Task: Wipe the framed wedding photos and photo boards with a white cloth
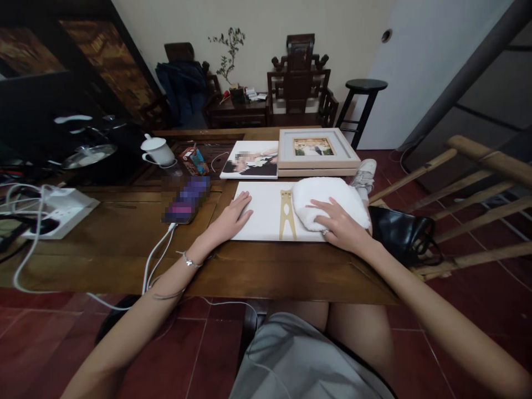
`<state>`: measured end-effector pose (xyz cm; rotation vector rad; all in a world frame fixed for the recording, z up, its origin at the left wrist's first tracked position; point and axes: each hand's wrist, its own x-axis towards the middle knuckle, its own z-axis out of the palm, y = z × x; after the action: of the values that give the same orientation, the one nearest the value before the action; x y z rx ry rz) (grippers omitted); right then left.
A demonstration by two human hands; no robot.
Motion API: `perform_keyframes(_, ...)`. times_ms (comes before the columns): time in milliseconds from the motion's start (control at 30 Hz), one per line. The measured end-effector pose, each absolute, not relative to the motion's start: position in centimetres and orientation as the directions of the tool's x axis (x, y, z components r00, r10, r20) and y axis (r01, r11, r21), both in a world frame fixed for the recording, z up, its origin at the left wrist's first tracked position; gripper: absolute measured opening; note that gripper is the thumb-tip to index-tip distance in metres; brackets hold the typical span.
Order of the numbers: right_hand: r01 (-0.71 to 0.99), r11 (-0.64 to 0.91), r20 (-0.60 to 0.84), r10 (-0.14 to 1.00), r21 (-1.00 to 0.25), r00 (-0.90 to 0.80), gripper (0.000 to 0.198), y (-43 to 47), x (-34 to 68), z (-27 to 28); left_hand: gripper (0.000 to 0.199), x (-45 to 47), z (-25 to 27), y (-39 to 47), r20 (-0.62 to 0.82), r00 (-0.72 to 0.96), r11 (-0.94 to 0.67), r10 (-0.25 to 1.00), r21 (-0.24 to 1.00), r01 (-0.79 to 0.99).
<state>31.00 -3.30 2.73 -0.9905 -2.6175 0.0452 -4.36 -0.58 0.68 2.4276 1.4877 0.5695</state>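
Observation:
A white board (268,213) with a gold easel-like stand on its back lies flat on the wooden table (124,233) in front of me. My left hand (233,215) rests flat on its left edge, fingers spread. My right hand (338,221) presses a white fluffy cloth (322,202) onto the board's right part. A ring shows on that hand.
Behind the board lie a framed picture (318,149) and an unframed photo print (251,159). A phone (187,199) on a white cable, a small carton (194,160), a white cup (157,151) and a power strip (58,210) sit left. A black bag (399,233) hangs at the right.

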Motion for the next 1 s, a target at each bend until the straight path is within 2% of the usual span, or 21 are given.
perform_keyframes(400,0.741,0.656,0.180,0.753,-0.142,-0.632,0.041,2.5,28.9,6.3,0.060,-4.4,0.8,-0.5,0.193,0.410,-0.453,0.891,0.366,0.813)
perform_keyframes(567,0.723,0.673,0.160,0.739,-0.155,-0.654,0.041,3.6,28.8,7.4,0.057,-4.4,0.8,-0.5,0.194,0.412,-0.455,0.890,0.364,0.813)
perform_keyframes(767,0.732,0.664,0.119,0.747,-0.151,-0.654,0.035,-2.2,29.2,6.9,0.056,-4.2,1.0,-0.8,0.195,0.402,-0.447,0.895,0.377,0.811)
perform_keyframes(900,0.633,0.742,0.165,0.668,-0.220,-0.726,0.045,-8.5,29.9,6.4,0.057,-4.0,1.1,-1.0,0.189,0.393,-0.436,0.900,0.392,0.810)
perform_keyframes(1000,0.607,0.756,0.131,0.646,-0.246,-0.752,0.046,-11.7,30.4,6.4,0.055,-3.8,1.2,-1.1,0.197,0.390,-0.437,0.899,0.402,0.805)
